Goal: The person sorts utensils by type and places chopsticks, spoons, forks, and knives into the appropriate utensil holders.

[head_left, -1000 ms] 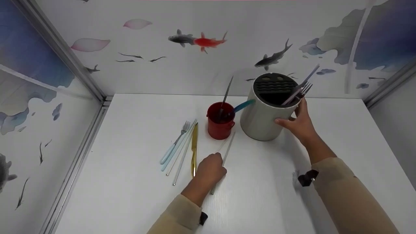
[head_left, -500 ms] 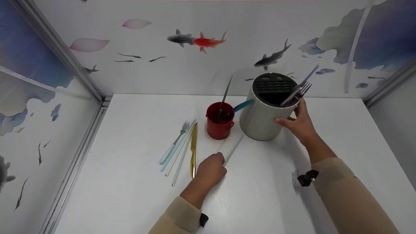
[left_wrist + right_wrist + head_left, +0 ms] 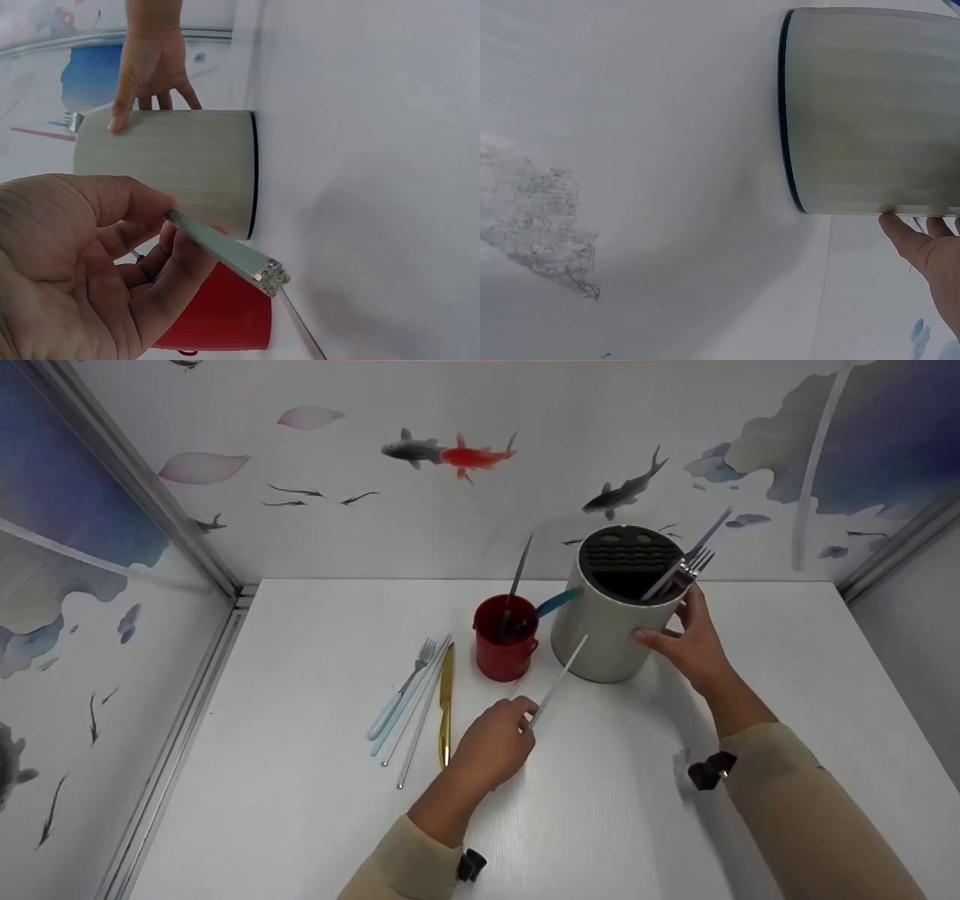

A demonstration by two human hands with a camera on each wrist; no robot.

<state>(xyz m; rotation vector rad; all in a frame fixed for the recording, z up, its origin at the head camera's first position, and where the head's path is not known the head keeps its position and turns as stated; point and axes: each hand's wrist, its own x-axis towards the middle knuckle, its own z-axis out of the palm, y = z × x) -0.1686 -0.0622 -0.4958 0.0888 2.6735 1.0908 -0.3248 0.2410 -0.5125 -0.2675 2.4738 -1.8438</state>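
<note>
My left hand (image 3: pixel 495 742) pinches a pale chopstick (image 3: pixel 559 679) between thumb and fingers. It tilts up toward the holder, and its patterned silver end (image 3: pixel 271 277) points back at the left wrist camera. A second thin chopstick (image 3: pixel 301 324) lies on the table below. With the thumb in front and the fingers behind, my right hand (image 3: pixel 694 649) holds the side of a tall grey-beige utensil holder (image 3: pixel 600 637). A fork (image 3: pixel 701 561) and a purple-handled utensil (image 3: pixel 711 534) lean out of its black slotted top.
Left of the holder stands a small red bucket (image 3: pixel 502 656) with a blue handle (image 3: pixel 559 601) and a grey blade (image 3: pixel 521 566) sticking out. Further left lie a blue-handled fork (image 3: pixel 386 714), several pale sticks (image 3: pixel 420 727) and a golden knife (image 3: pixel 446 690). A printed wall (image 3: pixel 480 525) borders the back.
My left hand has lifted the chopstick from the table and turned its far tip up and rightward, in front of the holder. My right hand stays on the holder.
</note>
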